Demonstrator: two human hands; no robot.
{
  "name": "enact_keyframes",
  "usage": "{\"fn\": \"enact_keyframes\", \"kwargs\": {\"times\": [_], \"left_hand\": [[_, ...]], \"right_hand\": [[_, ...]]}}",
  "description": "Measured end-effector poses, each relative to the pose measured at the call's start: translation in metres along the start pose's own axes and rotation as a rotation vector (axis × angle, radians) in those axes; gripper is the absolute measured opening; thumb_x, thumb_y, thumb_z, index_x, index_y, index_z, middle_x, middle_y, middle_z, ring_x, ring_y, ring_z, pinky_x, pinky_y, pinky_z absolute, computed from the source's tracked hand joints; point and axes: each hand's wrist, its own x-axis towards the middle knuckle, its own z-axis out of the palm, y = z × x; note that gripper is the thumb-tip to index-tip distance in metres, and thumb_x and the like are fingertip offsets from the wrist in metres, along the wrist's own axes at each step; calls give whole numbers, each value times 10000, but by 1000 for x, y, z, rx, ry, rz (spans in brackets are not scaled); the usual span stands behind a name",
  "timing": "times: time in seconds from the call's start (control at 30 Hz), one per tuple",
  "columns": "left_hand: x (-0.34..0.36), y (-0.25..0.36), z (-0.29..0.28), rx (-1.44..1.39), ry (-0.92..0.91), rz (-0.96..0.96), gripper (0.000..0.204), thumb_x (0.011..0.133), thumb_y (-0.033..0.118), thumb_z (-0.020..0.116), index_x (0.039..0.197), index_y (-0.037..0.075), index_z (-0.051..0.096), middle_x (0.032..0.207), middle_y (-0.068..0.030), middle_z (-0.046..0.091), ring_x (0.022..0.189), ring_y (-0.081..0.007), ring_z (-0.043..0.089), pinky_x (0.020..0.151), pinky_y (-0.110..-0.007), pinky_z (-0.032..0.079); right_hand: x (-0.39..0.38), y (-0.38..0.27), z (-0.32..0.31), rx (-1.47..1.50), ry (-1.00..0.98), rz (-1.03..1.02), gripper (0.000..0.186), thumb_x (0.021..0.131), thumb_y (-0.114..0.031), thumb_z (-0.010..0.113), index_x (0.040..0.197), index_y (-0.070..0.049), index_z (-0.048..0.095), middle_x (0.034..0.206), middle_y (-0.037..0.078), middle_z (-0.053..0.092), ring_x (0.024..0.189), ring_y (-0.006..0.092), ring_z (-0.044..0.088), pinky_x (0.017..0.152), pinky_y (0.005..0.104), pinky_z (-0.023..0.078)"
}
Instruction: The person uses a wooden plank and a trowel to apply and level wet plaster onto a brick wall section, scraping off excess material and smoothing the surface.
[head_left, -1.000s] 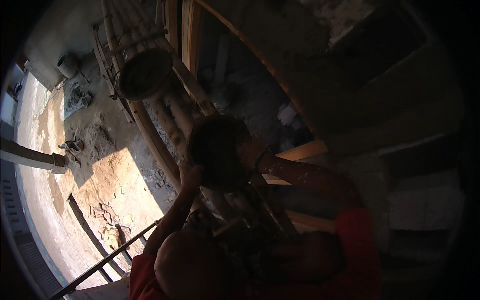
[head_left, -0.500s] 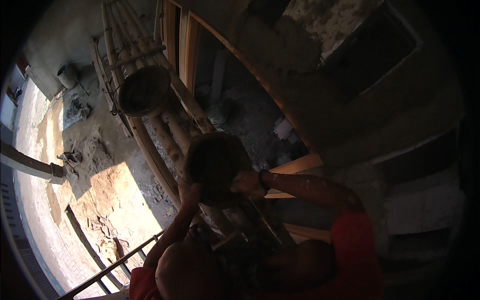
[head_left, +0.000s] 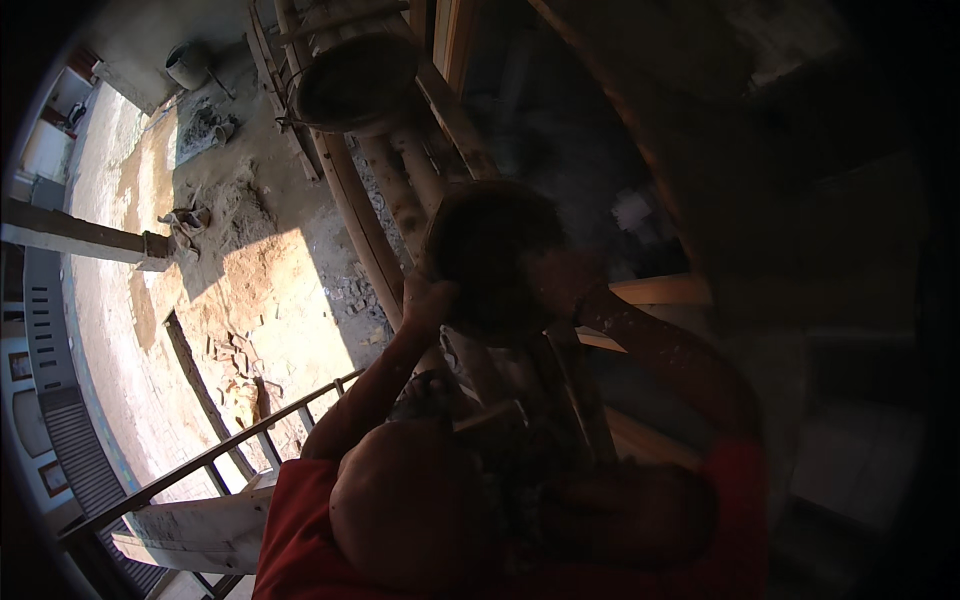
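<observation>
In front of me, a dark, round bucket [head_left: 490,265] stands on the wooden poles, its inside too dim to make out. My left hand [head_left: 430,300] is closed on its near left rim. Over its right side lies my right hand [head_left: 568,282], blurred and in deep shadow, with its fingers hidden. A second round bucket [head_left: 358,85] with a wire handle rests farther along the poles.
The wooden poles [head_left: 350,205] form a raised platform. A metal railing [head_left: 240,440] runs at lower left. Below lie broken bricks [head_left: 235,360], a sand heap [head_left: 235,205] and a pail [head_left: 187,66]. A wooden frame [head_left: 655,290] borders a dark opening at right.
The view has shifted, so both buckets and the ground appear higher and farther right. My left hand stays on the near bucket's rim; the right hand stays at its right side, now darker and blurred.
</observation>
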Motion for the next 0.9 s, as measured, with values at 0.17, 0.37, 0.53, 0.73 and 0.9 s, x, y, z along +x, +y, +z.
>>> {"fn": "enact_keyframes", "kwargs": {"times": [0.17, 0.37, 0.53, 0.73, 0.9], "left_hand": [[-6, 14, 5, -254, -81, 72, 503, 739, -47, 554, 1241, -27, 568, 1076, -89, 669, 932, -164, 647, 837, -282, 527], [-2, 16, 2, -151, -119, 15, 566, 736, -35, 549, 1301, -10, 531, 1097, -79, 651, 923, -150, 646, 791, -267, 540], [-1, 4, -1, -181, -117, 25, 606, 718, -32, 526, 1323, 2, 521, 1088, -80, 650, 901, -157, 655, 757, -264, 553], [1, 0, 0, -169, -120, 42, 628, 707, -29, 518, 1334, 6, 516, 1111, -87, 638, 923, -145, 644, 775, -257, 545], [-2, 8, -1, -215, -151, 114, 580, 704, -36, 535, 1284, -38, 535, 1090, -70, 643, 928, -137, 624, 786, -262, 521]], "right_hand": [[-23, -5, -13, 80, -114, -49, 236, 865, -216, 559, 1065, -104, 613, 869, 141, 689, 838, 355, 688, 741, 491, 547], [-20, 4, -5, -57, -351, -262, 203, 833, -239, 588, 930, -84, 674, 886, 161, 692, 825, 368, 685, 733, 482, 548], [2, 19, -5, -12, -184, -52, 207, 805, -242, 616, 916, -78, 675, 859, 171, 689, 837, 364, 683, 753, 475, 541], [5, 23, -24, -78, 49, 66, 234, 809, -190, 603, 1001, -59, 629, 862, 178, 691, 804, 362, 688, 730, 489, 546], [7, 0, 18, -90, -6, -59, 309, 836, -181, 576, 1105, -30, 579, 831, 172, 679, 821, 359, 681, 778, 489, 538]]}}
